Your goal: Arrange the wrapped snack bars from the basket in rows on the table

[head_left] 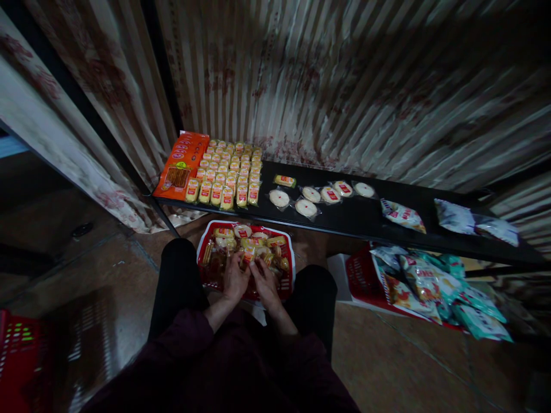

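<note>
Both my hands reach into a red basket (289,252) on the floor between my knees, filled with small wrapped snacks. My left hand (235,278) lies over the packets with its fingers curled among them. My right hand (264,281) is beside it, fingers bent down into the same pile. What the fingers grip is hidden among the packets. Just beyond the basket runs a low black shelf (357,221) with a neat block of small yellow snack packs (228,172).
An orange packet (181,163) lies left of the yellow packs. Round white wrapped cakes (306,207) and white bags (402,215) sit further along the shelf. A second red basket (359,275) of bagged snacks stands to the right. Another red basket (17,355) is at far left. Corrugated wall behind.
</note>
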Available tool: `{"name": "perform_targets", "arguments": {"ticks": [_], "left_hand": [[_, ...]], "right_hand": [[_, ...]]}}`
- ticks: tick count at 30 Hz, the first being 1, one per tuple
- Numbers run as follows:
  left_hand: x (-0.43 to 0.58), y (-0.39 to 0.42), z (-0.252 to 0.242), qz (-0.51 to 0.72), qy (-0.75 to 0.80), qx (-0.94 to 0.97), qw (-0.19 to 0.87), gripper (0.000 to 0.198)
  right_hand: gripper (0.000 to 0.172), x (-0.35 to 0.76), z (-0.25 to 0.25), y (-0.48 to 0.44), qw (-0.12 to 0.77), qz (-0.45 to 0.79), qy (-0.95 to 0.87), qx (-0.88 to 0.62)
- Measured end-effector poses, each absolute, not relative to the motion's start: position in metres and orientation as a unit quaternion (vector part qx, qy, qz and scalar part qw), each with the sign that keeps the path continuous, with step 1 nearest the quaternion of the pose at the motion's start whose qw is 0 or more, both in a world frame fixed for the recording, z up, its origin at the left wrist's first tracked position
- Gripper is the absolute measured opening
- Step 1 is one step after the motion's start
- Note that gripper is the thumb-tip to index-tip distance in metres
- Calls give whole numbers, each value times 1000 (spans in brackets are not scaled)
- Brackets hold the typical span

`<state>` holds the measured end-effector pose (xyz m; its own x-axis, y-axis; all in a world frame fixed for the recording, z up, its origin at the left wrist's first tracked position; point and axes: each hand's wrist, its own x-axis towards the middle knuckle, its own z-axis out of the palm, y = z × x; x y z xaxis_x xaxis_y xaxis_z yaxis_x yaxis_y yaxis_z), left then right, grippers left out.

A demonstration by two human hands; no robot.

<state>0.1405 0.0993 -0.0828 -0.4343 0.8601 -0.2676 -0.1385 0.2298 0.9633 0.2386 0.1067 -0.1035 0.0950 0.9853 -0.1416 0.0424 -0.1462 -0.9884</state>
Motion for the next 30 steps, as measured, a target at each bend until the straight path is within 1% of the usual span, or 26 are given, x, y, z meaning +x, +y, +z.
{"name": "perform_targets", "arguments": {"ticks": [3,7,10,13,18,23,27,30], "left_hand": [[143,96,-77,545,639,321,438,31],[144,93,-71,524,629,366,443,35],[144,92,-67,548,608,333,469,37],[144,95,-63,560,600,294,490,35],[144,100,-62,541,618,257,509,28],[144,101,-72,540,618,252,513,24],[145,101,-76,526,623,284,504,24],[145,103,-75,538,616,279,502,24]], "right_hand": [[39,239,-98,107,457,504,-437,-589],[42,242,-102,107,451,525,-427,-582],[48,245,-117,108,456,524,-400,-598],[53,249,-133,112,463,509,-367,-626],[48,254,-141,118,460,502,-391,-619],[46,253,-131,117,485,500,-418,-583],[43,253,-123,119,484,495,-434,-577],[41,253,-119,122,478,492,-435,-583]]}}
